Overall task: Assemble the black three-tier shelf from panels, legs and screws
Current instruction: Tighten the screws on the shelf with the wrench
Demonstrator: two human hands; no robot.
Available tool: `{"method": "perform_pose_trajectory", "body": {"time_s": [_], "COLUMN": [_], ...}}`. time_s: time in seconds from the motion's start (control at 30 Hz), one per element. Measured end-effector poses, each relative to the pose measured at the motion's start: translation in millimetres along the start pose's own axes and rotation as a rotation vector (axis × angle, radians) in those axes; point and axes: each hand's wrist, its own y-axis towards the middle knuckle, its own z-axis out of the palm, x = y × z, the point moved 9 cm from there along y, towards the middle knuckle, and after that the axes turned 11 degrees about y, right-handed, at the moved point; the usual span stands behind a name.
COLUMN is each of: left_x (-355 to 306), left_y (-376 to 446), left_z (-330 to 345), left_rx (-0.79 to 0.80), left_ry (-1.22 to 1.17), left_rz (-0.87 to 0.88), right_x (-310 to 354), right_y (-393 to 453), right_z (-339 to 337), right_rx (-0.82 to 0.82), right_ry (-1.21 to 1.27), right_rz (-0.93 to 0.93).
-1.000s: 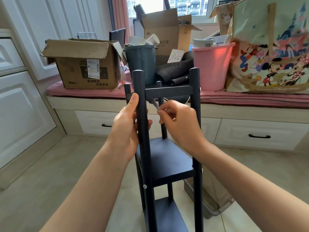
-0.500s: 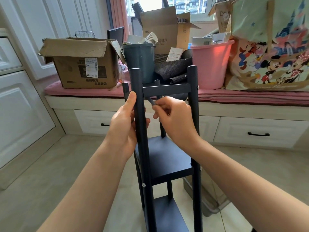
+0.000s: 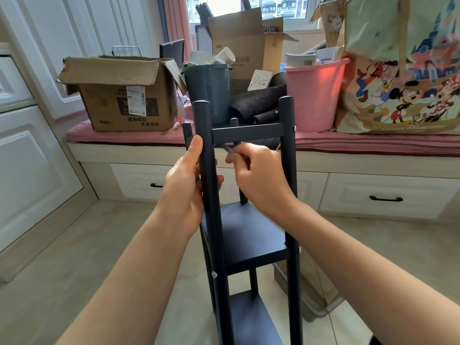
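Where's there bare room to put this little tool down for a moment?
The shelf's middle panel lies bare between the legs, and the floor tiles left of the shelf, beside the white cabinet, are open. The pink cushioned bench is crowded with boxes and buckets.

Daylight enters the window point(image 3: 224, 7) above a cushioned window seat point(image 3: 348, 145) with drawers point(image 3: 385, 195); white panelled cabinets point(image 3: 32, 158) stand left, beige floor tiles point(image 3: 74, 257) below.

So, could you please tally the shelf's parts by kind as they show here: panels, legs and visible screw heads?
Panels: 3
Legs: 4
Screw heads: 3
Total: 10
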Motion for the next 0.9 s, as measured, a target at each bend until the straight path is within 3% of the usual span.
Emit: {"method": "perform_pose_trajectory", "body": {"time_s": [0.13,0.7,0.9], "left_x": [-0.4,-1.2,-2.5], "left_y": [0.3,-3.0,-4.8], "left_z": [-0.6,0.0,2.3], "left_rx": [-0.003,-0.007,0.015], "left_ry": [0.007,0.037,0.058], "left_rz": [0.001,0.002,0.019], "right_x": [9.4,8.0,-4.5], "right_y": [-5.0,-5.6,-3.9], "right_z": [-1.0,1.0,12.2], "right_rx": [-0.019,-0.057,-0.023], "right_ry": [-0.023,-0.021,0.066], "right_rz": [-0.084,-0.124,-0.057]}}
